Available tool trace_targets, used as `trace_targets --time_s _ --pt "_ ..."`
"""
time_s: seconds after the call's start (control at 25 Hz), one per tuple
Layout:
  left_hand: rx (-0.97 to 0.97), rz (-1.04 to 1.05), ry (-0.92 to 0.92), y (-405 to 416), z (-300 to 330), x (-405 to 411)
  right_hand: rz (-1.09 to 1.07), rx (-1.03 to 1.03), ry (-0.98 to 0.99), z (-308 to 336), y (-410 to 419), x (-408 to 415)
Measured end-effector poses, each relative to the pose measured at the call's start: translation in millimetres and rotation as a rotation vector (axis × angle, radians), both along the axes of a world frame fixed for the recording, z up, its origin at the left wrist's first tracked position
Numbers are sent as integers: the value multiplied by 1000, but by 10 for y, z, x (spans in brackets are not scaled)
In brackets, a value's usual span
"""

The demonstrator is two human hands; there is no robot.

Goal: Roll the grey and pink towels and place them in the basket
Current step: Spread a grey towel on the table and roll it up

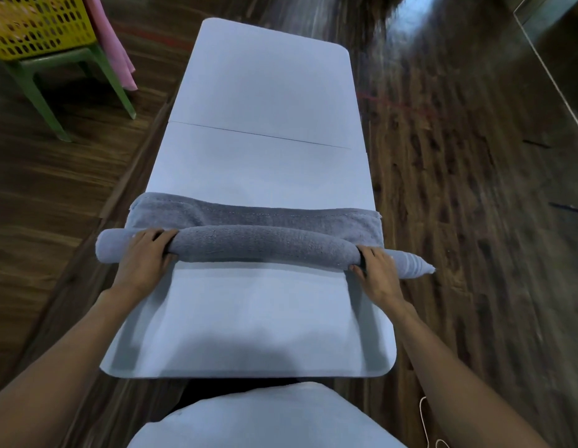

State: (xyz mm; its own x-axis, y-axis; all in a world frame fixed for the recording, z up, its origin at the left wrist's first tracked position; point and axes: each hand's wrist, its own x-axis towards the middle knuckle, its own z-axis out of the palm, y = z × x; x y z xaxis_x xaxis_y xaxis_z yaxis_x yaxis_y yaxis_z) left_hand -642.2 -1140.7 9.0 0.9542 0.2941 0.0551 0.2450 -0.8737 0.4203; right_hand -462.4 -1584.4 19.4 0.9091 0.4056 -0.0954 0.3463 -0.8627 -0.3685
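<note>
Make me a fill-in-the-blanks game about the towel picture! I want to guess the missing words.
1. Both hands, the left hand and the right hand, grip the ____ towel.
2. The towel lies on a white ____.
3. The yellow basket sits on a ____ stool.
4. A ____ towel hangs beside the basket.

Missing words: grey, table, green, pink

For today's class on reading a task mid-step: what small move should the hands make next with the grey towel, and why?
Probably roll the grey towel one more turn away from the body. Both the left hand and right hand grip the roll near its ends, and a flat unrolled strip remains beyond it on the white table.
</note>
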Motion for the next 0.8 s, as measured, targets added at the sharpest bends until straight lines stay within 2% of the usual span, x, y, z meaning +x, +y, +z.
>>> trace_targets --time_s 0.12,0.24,0.32,0.36,0.44,0.52,0.56,0.64,0.8 --pt "-108 -105 1 73 -85 -222 51 55 75 29 -153 -148" --pt "-108 -248 228 226 -44 -221 150 25 275 181 -260 -63" --pt "-165 -305 280 303 35 -64 108 66 381 206 -213 109" --pt "-187 -283 236 312 75 14 33 106 362 206 -167 170" --pt "-90 -147 31 264 146 70 -100 142 108 148 -71 164" --pt "59 -34 -124 86 166 -46 -87 94 -145 79 -31 11" --pt "111 -20 -170 -16 157 -143 -49 57 -188 40 -34 -94" --pt "161 -41 -151 -134 56 -306 14 -37 -147 -34 -53 -275" --pt "119 -113 37 -2 0 -149 40 -118 -48 -65 -22 -107"
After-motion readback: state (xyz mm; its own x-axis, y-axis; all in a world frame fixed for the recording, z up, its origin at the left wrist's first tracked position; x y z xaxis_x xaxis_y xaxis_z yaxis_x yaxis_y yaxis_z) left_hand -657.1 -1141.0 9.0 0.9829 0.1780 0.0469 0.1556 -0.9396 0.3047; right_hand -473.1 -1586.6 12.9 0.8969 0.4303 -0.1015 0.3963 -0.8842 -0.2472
